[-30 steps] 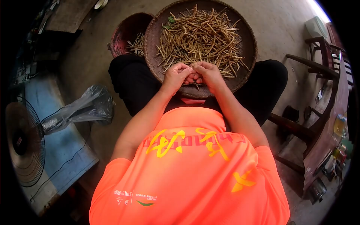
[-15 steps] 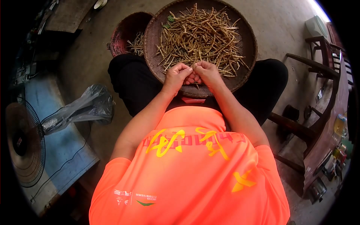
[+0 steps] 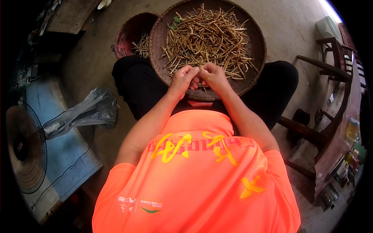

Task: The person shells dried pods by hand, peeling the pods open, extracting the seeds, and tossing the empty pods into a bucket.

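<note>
A round woven tray (image 3: 157,46) rests across my lap, heaped with dry, yellow-brown bean pods (image 3: 208,37). Over its near edge, my left hand (image 3: 184,80) and my right hand (image 3: 213,75) meet with fingertips together. Both are closed in a pinch on what looks like one bean pod, mostly covered by the fingers. A few green leaf bits (image 3: 176,19) lie at the pile's upper left.
Left of the tray stands a reddish bucket (image 3: 123,40) with more pods inside. A fan (image 3: 25,147) and a grey plastic bag (image 3: 89,110) are by a blue-topped table (image 3: 74,155). To the right are a wooden chair (image 3: 330,70) and a pot (image 3: 329,196).
My fingers have shifted slightly, the lower fingers of both hands parting a little. The tray and pile look the same.
</note>
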A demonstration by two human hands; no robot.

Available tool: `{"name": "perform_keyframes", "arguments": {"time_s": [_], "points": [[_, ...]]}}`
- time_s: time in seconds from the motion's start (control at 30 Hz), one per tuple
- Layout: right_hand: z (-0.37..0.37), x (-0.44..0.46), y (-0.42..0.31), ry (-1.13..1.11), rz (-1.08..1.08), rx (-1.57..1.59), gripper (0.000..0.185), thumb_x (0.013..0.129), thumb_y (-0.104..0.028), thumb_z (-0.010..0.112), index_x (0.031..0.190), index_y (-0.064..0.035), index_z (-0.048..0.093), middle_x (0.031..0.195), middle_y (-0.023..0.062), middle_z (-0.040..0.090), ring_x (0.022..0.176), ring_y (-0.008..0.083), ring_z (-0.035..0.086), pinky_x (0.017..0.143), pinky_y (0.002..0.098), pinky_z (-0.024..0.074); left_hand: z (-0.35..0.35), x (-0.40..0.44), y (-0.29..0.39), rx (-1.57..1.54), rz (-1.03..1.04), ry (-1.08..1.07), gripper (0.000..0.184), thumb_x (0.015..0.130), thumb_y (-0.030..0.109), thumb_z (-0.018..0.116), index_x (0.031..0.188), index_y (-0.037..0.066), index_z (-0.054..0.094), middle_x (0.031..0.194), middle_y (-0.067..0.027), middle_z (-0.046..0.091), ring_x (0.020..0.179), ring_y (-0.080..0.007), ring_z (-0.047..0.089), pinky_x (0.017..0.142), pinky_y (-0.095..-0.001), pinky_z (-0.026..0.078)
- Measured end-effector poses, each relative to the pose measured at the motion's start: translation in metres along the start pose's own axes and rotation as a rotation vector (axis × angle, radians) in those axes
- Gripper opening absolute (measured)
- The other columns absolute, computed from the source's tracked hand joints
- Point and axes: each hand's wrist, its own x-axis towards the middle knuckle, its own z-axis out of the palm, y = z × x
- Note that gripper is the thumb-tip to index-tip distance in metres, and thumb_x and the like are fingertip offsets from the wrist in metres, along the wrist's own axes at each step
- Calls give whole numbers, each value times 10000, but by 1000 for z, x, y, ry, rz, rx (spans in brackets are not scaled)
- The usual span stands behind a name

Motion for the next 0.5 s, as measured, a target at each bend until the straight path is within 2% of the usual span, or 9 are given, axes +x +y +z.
{"name": "perform_keyframes", "arguments": {"time_s": [0.13, 0.3, 0.5], "points": [[0, 1, 1, -4, 10, 32, 164, 844, -165, 625, 818, -13, 567, 675, 5, 568, 521, 64, 525, 462, 203, 427, 1, 0, -1, -5, 26, -9, 204, 918, 273, 545, 868, 76, 559, 651, -7, 563, 482, -80, 511, 427, -203, 394], [0, 0, 2, -41, 38, 249, 103, 861, -128, 592, 817, -41, 560, 661, -8, 548, 511, 57, 497, 466, 202, 413, -1, 1, -3, -99, 45, -39, 206, 937, 272, 511, 879, 77, 541, 644, -6, 557, 467, -73, 491, 413, -190, 376], [-1, 2, 2, -58, 36, 257, 97, 867, -131, 582, 825, -46, 561, 675, -7, 561, 527, 52, 505, 471, 198, 413, -3, 2, -3, -93, 67, -76, 199, 942, 252, 498, 899, 60, 529, 664, -19, 564, 479, -81, 497, 420, -198, 384]]}}
